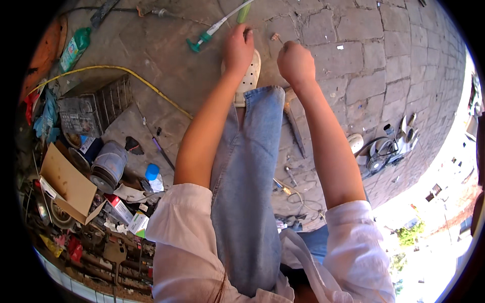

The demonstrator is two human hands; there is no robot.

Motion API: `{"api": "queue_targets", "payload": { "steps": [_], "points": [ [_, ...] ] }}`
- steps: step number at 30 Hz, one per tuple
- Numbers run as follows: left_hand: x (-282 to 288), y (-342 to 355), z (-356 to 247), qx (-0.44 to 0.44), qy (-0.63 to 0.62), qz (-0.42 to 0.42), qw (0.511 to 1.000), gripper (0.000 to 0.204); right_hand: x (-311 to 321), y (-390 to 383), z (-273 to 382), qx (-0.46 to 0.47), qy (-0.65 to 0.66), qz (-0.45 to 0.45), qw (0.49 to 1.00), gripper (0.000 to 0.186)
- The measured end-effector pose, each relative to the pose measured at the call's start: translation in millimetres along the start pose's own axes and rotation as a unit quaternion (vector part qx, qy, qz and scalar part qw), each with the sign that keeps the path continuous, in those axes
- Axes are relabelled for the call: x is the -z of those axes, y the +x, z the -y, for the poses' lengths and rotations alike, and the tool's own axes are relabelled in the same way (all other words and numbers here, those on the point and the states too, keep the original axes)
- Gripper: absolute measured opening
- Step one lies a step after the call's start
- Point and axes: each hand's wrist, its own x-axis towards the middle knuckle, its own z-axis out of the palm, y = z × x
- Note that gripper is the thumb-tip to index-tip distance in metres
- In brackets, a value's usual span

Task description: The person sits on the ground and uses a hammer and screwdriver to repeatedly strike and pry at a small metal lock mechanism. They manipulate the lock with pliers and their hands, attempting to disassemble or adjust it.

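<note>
Both my hands are held out ahead over the paved ground, a short way apart. My left hand (238, 50) is closed with its fingers curled, above a white clog with holes (251, 76) on my foot. Whatever its fingers grip is hidden. My right hand (296, 64) is a fist, knuckles up, and what it holds cannot be made out. Just beyond its fingers is a small pinkish-brown piece (275, 37). Left of my left hand lies a white tube-like tool with a green T-shaped end (204, 39), and a light green strip (244, 12) shows beyond.
A yellow hose (151, 87) crosses the ground at left, past a grey crate (93, 108) and a green bottle (76, 49). Lower left are an open cardboard box (68, 179) and a bucket (109, 164). A long tool (294, 126) lies beside my leg; straps (386, 149) lie right.
</note>
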Motion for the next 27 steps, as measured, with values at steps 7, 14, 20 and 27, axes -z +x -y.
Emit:
{"api": "queue_targets", "payload": {
  "steps": [7, 14, 20, 27],
  "points": [
    [8, -9, -48, 0.142, -0.1, 0.083, 0.981, 0.022, -4, -6, 17, 0.007, -0.033, -0.013, 0.999, 0.023],
    [-4, -19, -72, 0.579, -0.482, 0.243, 0.611, 0.036, -17, -19, 10, 0.002, -0.059, 0.002, 0.998, 0.021],
    [-22, -31, -61, 0.593, -0.508, 0.255, 0.569, 0.036, -31, -15, -5, 0.04, -0.095, -0.031, 0.994, 0.014],
    [0, -51, -52, 0.54, -0.42, 0.345, 0.643, 0.034, -46, -21, -37, 0.018, 0.08, -0.031, 0.996, 0.032]
  ]
}}
